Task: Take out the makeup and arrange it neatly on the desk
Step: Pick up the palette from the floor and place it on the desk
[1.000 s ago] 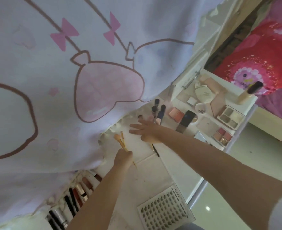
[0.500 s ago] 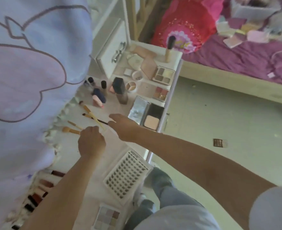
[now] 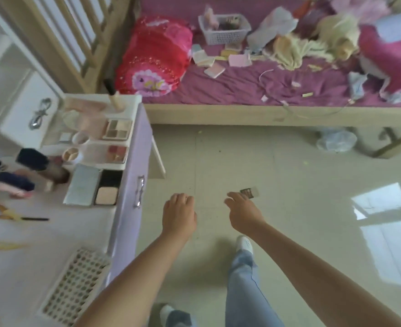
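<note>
Your left hand (image 3: 179, 214) hangs at frame centre over the floor (image 3: 289, 185), fingers loosely curled, holding nothing. Your right hand (image 3: 244, 212) reaches beside it, fingers relaxed and empty, just below a small palette (image 3: 249, 192) lying on the tiles. Left of the frame, the desk (image 3: 126, 208) carries the makeup: brushes (image 3: 8, 212), compacts (image 3: 106, 188), eyeshadow palettes (image 3: 117, 130). Upper right, a basket (image 3: 224, 28) sits on the purple bed (image 3: 265, 83).
</note>
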`<state>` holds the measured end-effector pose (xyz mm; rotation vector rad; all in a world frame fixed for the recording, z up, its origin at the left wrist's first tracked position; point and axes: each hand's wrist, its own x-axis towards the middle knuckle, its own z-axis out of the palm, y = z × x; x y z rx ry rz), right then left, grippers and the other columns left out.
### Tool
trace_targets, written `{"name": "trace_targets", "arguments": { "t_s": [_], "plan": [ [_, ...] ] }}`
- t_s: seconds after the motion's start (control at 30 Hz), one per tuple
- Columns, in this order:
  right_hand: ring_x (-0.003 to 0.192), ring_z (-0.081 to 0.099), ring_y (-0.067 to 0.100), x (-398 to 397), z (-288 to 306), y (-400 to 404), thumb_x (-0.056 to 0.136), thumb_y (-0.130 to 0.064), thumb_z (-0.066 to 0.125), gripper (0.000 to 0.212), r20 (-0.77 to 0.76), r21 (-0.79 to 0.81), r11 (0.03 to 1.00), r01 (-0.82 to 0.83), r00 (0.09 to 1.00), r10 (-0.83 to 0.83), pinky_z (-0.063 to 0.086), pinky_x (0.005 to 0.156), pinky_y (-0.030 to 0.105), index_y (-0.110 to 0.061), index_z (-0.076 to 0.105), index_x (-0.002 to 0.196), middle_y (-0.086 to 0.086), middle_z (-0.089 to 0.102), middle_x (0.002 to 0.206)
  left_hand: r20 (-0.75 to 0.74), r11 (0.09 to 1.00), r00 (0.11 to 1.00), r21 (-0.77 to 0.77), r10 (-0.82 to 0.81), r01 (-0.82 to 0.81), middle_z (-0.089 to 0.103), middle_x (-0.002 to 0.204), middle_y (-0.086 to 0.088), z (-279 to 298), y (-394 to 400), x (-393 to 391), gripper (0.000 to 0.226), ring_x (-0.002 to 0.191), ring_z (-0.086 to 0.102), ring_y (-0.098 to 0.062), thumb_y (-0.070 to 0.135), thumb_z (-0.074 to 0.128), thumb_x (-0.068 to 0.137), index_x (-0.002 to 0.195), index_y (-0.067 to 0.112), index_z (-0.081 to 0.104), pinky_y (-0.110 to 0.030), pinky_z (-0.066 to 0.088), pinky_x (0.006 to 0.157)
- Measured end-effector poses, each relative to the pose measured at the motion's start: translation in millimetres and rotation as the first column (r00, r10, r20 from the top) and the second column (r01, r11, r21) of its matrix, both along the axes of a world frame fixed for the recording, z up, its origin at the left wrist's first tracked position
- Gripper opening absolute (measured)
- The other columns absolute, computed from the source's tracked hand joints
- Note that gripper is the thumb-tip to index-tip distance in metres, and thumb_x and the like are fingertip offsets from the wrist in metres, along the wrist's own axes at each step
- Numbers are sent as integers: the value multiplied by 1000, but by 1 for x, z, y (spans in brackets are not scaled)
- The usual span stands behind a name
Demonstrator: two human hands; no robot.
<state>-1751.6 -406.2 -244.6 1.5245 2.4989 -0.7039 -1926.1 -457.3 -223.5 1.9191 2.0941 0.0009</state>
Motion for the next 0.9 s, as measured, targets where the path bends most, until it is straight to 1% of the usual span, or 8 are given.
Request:
{"name": "trace_targets", "arguments": {
  "t_s": [0.1, 0.2, 0.3, 0.47, 0.57, 0.7, 0.77, 0.9],
  "plan": [
    [134, 29, 16, 53, -15, 38, 83, -6, 41, 47, 28, -31, 999, 34, 999, -33, 29, 104, 25, -13, 46, 129, 1, 34, 145, -38, 998, 999, -63, -18, 15, 45, 129, -6, -17, 44, 42, 36, 122, 37, -23, 19, 38, 88, 122, 11, 44, -33, 31, 96],
    [134, 29, 16, 97, -22, 89, 82, -7, 43, 49, 52, -55, 996, 72, 996, -70, 27, 105, 25, -14, 44, 131, 2, 37, 143, -57, 998, 998, -69, -6, 2, 44, 131, -5, -31, 96, 82, 37, 123, 35, -23, 20, 39, 88, 124, 12, 42, -33, 31, 97],
    [134, 28, 18, 145, -36, 135, 84, -7, 43, 47, 97, -67, 986, 151, 985, -144, 26, 106, 27, -12, 44, 131, 4, 38, 143, -37, 997, 999, -73, -5, 2, 42, 133, -3, -47, 146, 123, 37, 126, 32, -23, 22, 39, 89, 125, 14, 42, -33, 29, 99],
    [132, 31, 21, 209, -103, 184, 87, -8, 41, 44, 226, -175, 936, 305, 938, -263, 30, 104, 31, -10, 43, 130, 3, 41, 140, -25, 986, 999, -161, -42, 38, 43, 133, 0, -112, 201, 169, 36, 126, 32, -22, 23, 40, 90, 125, 16, 43, -32, 32, 95],
    [130, 33, 22, 227, -170, 202, 88, -8, 41, 42, 255, -233, 890, 393, 907, -334, 32, 102, 30, -9, 44, 129, 4, 44, 138, -35, 965, 998, -258, -48, 38, 44, 130, 0, -179, 221, 185, 32, 123, 35, -22, 21, 41, 90, 122, 16, 43, -31, 35, 92],
    [128, 36, 23, 240, -288, 219, 88, -10, 42, 42, 272, -291, 815, 501, 860, -432, 34, 100, 29, -10, 44, 130, 6, 45, 137, -52, 925, 997, -378, -50, 27, 43, 128, -2, -300, 241, 204, 35, 121, 37, -21, 23, 45, 89, 122, 13, 38, -29, 36, 91],
    [125, 41, 25, 245, -353, 227, 88, -11, 44, 41, 271, -319, 769, 554, 831, -486, 36, 98, 29, -10, 45, 130, 8, 46, 135, -45, 901, 999, -433, -29, 7, 44, 126, -3, -365, 251, 213, 37, 119, 39, -21, 26, 48, 88, 121, 12, 37, -28, 38, 89],
    [114, 51, 27, 253, -475, 245, 87, -10, 48, 38, 257, -369, 647, 668, 742, -619, 40, 89, 27, -5, 49, 125, 14, 54, 127, 33, 821, 986, -559, 166, -120, 47, 122, -10, -491, 271, 229, 39, 114, 46, -26, 26, 55, 87, 118, 8, 38, -32, 44, 84]
  ]
}}
